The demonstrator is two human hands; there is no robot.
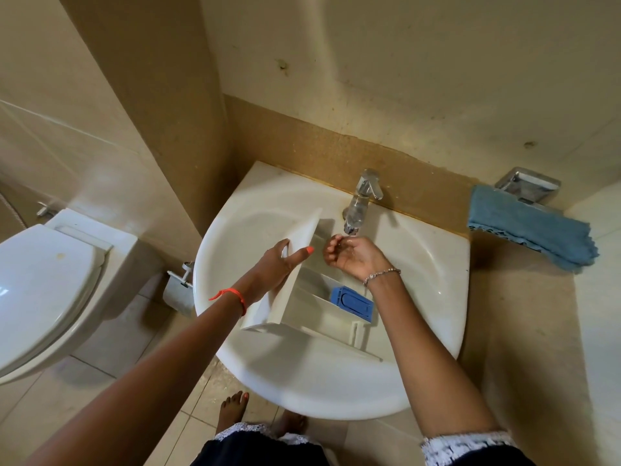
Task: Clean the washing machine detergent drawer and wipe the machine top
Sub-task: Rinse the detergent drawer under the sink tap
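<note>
Rinsing step: my left hand (285,262) grips the detergent drawer (312,297), which lies mid-sink (420,260); right hand (353,258) loosely cupped, empty, under faucet (357,213). Next, probably: splash water into the compartments.

The white sink (437,264) stands before me, its chrome faucet (364,196) at the back rim. Right of the sink a blue cloth (531,230) lies beside a chrome holder (529,185); left of it, a toilet-paper roll (178,292), then the toilet (43,290).
</note>
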